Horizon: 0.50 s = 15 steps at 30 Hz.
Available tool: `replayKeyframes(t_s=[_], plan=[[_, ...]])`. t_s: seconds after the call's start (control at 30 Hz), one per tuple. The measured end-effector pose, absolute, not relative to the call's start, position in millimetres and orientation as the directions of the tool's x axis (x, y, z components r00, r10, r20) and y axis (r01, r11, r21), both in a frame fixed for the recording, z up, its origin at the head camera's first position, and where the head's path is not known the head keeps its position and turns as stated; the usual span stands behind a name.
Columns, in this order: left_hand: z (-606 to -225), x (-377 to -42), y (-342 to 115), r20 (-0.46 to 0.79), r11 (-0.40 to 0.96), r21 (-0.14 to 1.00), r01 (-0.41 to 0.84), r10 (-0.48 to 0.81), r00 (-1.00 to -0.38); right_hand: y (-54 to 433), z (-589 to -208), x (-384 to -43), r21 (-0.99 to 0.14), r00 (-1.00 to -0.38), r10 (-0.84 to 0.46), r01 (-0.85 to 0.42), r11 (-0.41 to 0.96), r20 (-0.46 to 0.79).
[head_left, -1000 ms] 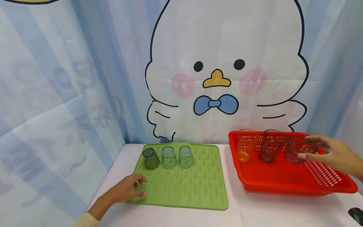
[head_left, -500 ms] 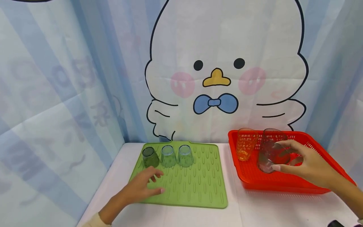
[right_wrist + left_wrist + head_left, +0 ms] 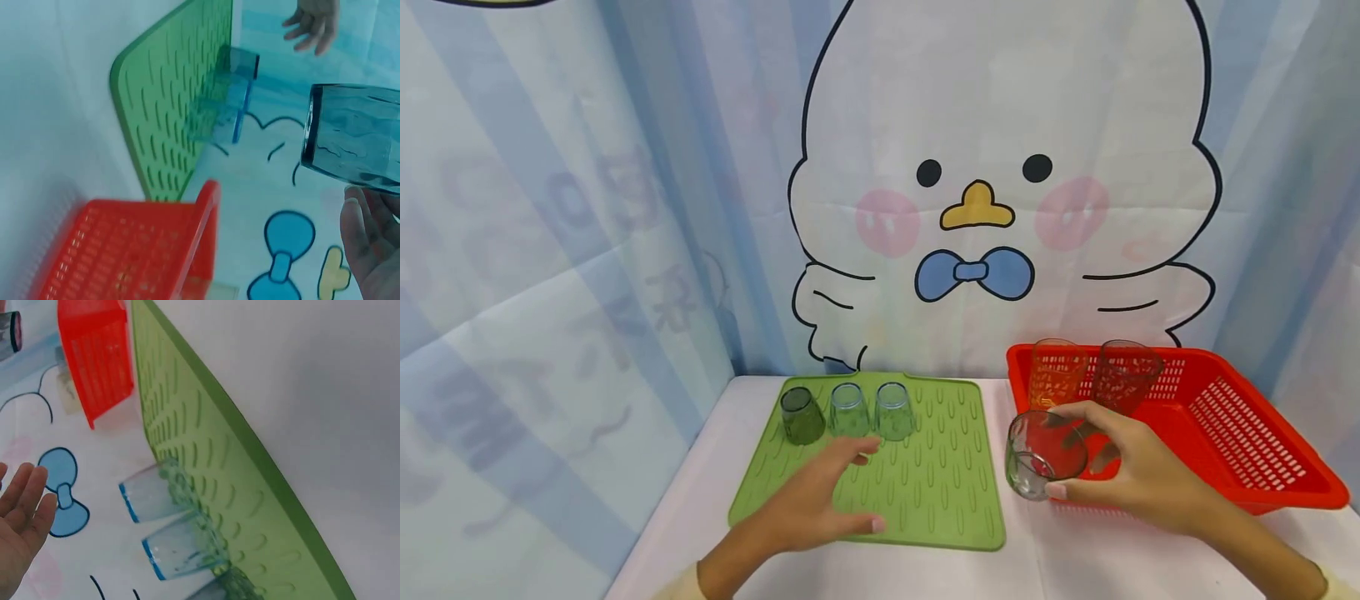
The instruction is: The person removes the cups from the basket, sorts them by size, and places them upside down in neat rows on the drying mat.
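A clear drinking glass [image 3: 1033, 458] is held in my right hand [image 3: 1142, 475], in front of the red basket's left corner. In the right wrist view the same glass [image 3: 356, 137] sits above my fingers [image 3: 359, 228]. My left hand [image 3: 816, 500] hovers over the front of a green drying mat [image 3: 940, 467], thumb and fingers spread, holding nothing. Along the mat's back stand a dark grey glass [image 3: 802, 417] and two pale blue glasses [image 3: 848, 412], [image 3: 894, 412], narrow ends up. The left wrist view shows these glasses [image 3: 184, 547] on the ridged mat.
A red plastic basket [image 3: 1247, 408] with slotted walls stands right of the mat. Inside it, at the left, are an orange glass [image 3: 1057, 375] and a darker tinted glass [image 3: 1124, 375]. White cloth [image 3: 970, 575] covers the table; a printed curtain [image 3: 760, 208] hangs behind.
My right hand has carried the clear glass leftward from inside the basket to its front left corner. My left hand has moved right across the mat.
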<state>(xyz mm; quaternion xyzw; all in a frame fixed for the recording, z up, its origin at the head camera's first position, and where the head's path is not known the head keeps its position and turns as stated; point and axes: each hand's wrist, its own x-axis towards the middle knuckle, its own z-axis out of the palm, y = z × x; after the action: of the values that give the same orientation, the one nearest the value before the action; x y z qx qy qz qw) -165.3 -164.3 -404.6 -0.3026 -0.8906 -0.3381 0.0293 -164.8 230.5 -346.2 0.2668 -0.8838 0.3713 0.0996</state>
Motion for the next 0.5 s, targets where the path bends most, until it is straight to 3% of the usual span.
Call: replayKeyframes(t_s=[0.17, 0.5], plan=[[-402.6, -158.4, -151.3, 0.279, 0.541, 0.602, 0.587, 0.547, -0.789, 210.6, -352.2, -161.7, -0.635, -0.809, -0.450, -0.580, 0.510, 0.378], [-396.6, -147.1, -128.3, 0.276, 0.447, 0.666, 0.598, 0.597, -0.753, 175.7, -364.3, -154.5, -0.662, -0.808, -0.509, -0.558, 0.500, 0.297]])
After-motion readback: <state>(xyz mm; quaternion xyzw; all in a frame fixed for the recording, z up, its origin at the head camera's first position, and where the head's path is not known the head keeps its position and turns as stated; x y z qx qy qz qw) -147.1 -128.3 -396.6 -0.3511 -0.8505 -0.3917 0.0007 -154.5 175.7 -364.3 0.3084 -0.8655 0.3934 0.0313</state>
